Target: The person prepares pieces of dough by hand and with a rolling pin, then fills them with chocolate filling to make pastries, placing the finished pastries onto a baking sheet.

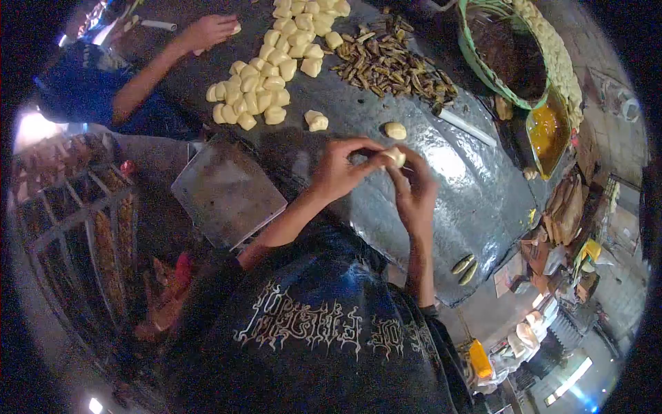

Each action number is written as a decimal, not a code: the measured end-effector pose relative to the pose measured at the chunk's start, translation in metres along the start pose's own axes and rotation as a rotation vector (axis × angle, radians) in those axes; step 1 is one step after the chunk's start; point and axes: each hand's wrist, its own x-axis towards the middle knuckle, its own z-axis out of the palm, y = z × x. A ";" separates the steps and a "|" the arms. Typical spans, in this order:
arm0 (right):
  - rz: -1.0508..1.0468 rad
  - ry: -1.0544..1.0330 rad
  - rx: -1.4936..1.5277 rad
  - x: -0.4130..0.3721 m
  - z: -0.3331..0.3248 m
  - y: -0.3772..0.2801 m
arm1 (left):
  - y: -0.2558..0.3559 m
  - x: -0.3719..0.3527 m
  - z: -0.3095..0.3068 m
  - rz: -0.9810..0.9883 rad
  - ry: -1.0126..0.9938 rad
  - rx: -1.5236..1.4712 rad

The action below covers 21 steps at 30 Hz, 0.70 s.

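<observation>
Between my two hands, above the dark shiny table point(441, 200), is a small pale dough piece point(395, 157). My left hand point(349, 168) pinches it from the left, and my right hand point(414, 183) has its fingers on it from the right. Just beyond lies a single dough ball point(395, 130), with another dough lump point(316, 121) farther left. A large group of pale dough balls point(258, 90) spreads over the upper middle. To its right is a heap of brownish finger-shaped pieces point(393, 58).
A co-worker's hand point(210, 32) holds a small pale piece at upper left. A metal tray point(227, 186) stands left of my forearm. A white rod point(467, 128), a green-rimmed basket point(465, 52) and a yellow-lined container point(548, 131) are at right. Two greenish pieces point(465, 269) lie near the edge.
</observation>
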 end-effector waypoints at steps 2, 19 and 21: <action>0.050 0.054 -0.009 -0.016 -0.025 0.000 | 0.006 -0.008 0.012 -0.065 -0.142 -0.038; 0.268 0.106 1.593 -0.173 -0.127 0.019 | 0.070 -0.084 0.187 0.666 -0.593 0.118; 0.258 0.174 1.441 -0.175 -0.141 0.041 | 0.057 -0.077 0.195 0.724 -0.657 0.109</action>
